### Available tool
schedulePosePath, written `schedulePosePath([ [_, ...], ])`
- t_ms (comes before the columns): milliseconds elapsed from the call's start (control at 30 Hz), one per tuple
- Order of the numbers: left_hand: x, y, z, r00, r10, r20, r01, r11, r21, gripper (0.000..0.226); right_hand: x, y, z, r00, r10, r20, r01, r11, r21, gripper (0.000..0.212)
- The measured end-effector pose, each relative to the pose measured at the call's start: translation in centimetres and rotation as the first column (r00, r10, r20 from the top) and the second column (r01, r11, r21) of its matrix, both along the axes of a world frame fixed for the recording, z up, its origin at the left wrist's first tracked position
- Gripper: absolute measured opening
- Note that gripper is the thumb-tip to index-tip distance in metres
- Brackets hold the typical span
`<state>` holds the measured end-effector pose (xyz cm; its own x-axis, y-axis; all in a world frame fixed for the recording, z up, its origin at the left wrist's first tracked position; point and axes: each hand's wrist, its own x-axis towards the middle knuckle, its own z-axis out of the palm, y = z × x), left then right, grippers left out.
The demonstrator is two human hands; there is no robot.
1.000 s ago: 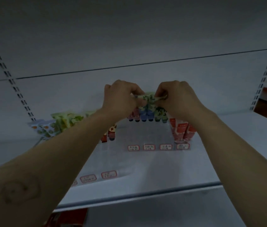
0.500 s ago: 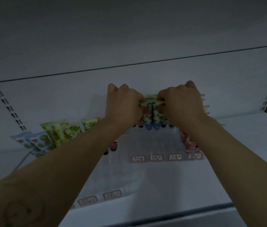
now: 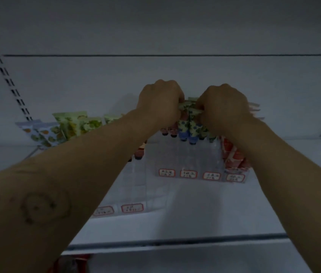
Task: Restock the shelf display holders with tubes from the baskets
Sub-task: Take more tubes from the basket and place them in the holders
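Clear glossy plastic display holder [image 3: 185, 154] on the shelf, smooth matt white shelf [image 3: 175, 219], printed glossy tubes [image 3: 187, 129] stood in the holder, paper labels [image 3: 188, 173] stuck along the holder's front.

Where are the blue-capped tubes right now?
Head view, centre: the blue-capped tubes stand cap-down at the back of the clear holder, their tops pinched by the left hand and right hand, red tubes to their right.

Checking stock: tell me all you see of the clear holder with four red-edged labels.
The clear holder, transparent plastic by its look, is split into lanes and stands on the white shelf. Front slots look empty; patterned tubes stand cap-down at its back, and red-white tubes fill the right lane.
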<state>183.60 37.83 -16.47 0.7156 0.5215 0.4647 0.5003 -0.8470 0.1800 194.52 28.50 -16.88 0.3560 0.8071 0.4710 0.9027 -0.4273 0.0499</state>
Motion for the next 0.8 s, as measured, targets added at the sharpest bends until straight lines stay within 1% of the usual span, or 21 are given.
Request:
schedulePosePath([
  [33,0.3,-0.2,0.0,1.000,-0.005,0.002,0.005,1.000,-0.002,0.031,0.0,-0.4,-0.2,1.000,-0.007,0.022,0.007,1.000,-0.007,0.011],
  [200,1.2,-0.6,-0.2,1.000,-0.007,-0.020,0.007,1.000,0.000,0.027,0.1,-1.4,-0.7,0.994,-0.004,0.112,0.008,0.999,-0.033,0.022],
  [333,0.7,-0.3,-0.7,0.995,0.028,-0.091,-0.024,0.999,0.044,0.017,0.0,-1.2,-0.7,0.990,-0.017,0.139,0.024,0.998,-0.051,0.038],
  [367,0.6,-0.3,-0.7,0.994,0.038,-0.105,-0.032,0.998,0.062,0.013,0.0,-1.2,-0.6,0.990,-0.027,0.139,0.034,0.998,-0.047,0.038],
  [400,0.7,-0.4,-0.6,0.992,0.047,-0.113,-0.040,0.997,0.069,0.012,0.0,-1.1,-0.6,0.990,-0.034,0.135,0.040,0.999,-0.037,0.032],
  [500,0.6,-0.3,-0.5,0.992,0.037,-0.125,-0.034,0.999,0.020,0.017,0.0,-1.2,-0.7,0.990,-0.027,0.138,0.033,0.999,-0.040,0.008],
  [533,0.6,-0.4,-0.5,0.992,0.019,-0.123,-0.018,1.000,0.009,0.017,0.0,-1.3,-0.7,0.989,-0.024,0.143,0.032,0.998,-0.055,0.006],
  [633,0.3,-1.2,-0.2,0.991,-0.025,-0.129,0.026,1.000,0.009,0.020,0.0,-2.0,-0.1,0.991,-0.027,0.135,0.038,0.996,-0.084,0.005],
  [733,0.2,-2.6,0.3,0.987,-0.036,-0.158,0.039,0.999,0.011,0.023,-0.2,-3.4,0.8,0.995,-0.038,0.087,0.048,0.992,-0.117,0.003],
  [800,0.1,-3.5,0.5,0.984,-0.032,-0.175,0.035,0.999,0.013,0.023,-0.4,-4.5,1.4,0.998,-0.033,0.062,0.044,0.982,-0.183,0.011],
])
